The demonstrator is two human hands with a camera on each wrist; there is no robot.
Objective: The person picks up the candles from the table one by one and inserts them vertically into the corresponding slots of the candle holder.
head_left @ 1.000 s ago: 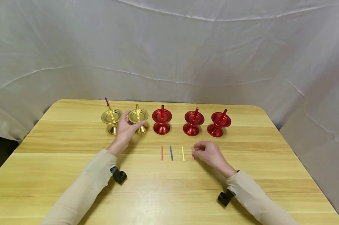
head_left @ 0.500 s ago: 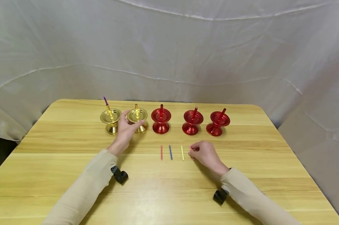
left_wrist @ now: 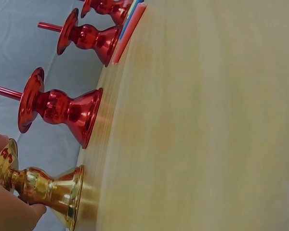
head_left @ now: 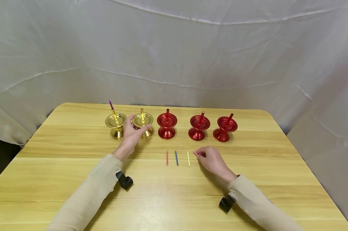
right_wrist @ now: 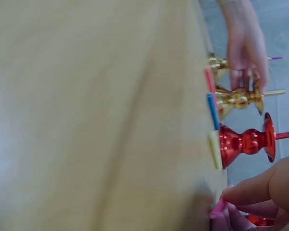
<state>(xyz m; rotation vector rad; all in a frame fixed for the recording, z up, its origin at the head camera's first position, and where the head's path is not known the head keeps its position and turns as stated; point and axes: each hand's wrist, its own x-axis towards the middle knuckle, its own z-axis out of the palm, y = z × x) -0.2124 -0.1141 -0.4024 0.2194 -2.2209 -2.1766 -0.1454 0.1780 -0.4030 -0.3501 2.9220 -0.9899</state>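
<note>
My left hand holds the second gold candle holder, fingers on its far left side and thumb at the front right. In the left wrist view, fingertips sit at that holder's dish and its waist. An upright tube rises from its dish. My right hand pinches a pink candle between thumb and fingers, most of it hidden by the hand; one end shows pointing up and left. Left of it, a yellow candle, a blue candle and a red candle lie side by side on the table.
At the far left stands another gold candle holder with a purple candle in its tube. Three red candle holders continue the row to the right. Behind the wooden table hangs a pale grey cloth.
The pink candle lay on the table under my right fingertips; now it is pinched and tilted up, turned from its place in the row. My left hand has stayed at the gold candle holder.
</note>
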